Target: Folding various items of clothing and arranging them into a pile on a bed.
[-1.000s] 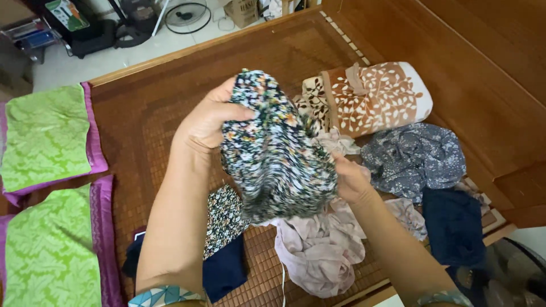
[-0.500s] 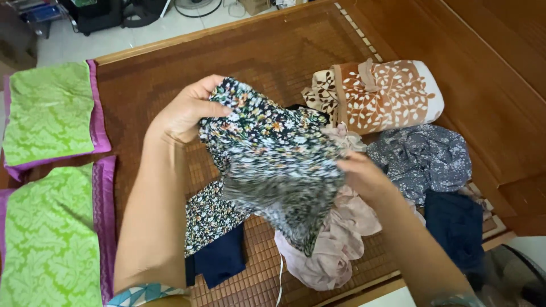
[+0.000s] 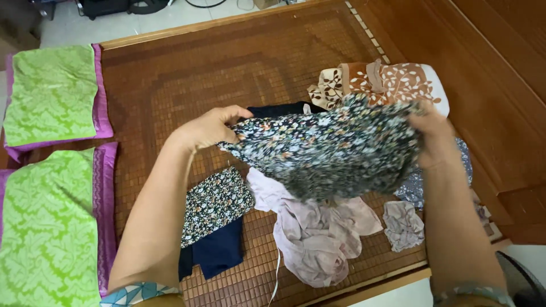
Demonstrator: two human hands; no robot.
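Stretched wider than half a second ago, the dark floral garment [image 3: 330, 150] hangs above the bamboo bed mat [image 3: 187, 74], left hand [image 3: 207, 128] and right hand [image 3: 435, 133] each gripping an end over the pink cloth [image 3: 313, 239].

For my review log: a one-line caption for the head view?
Both hands, left and right, stretch a dark floral garment above a woven mat.

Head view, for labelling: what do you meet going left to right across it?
Green pillows → left hand → dark floral garment stretched between both hands → right hand → wooden bed frame.
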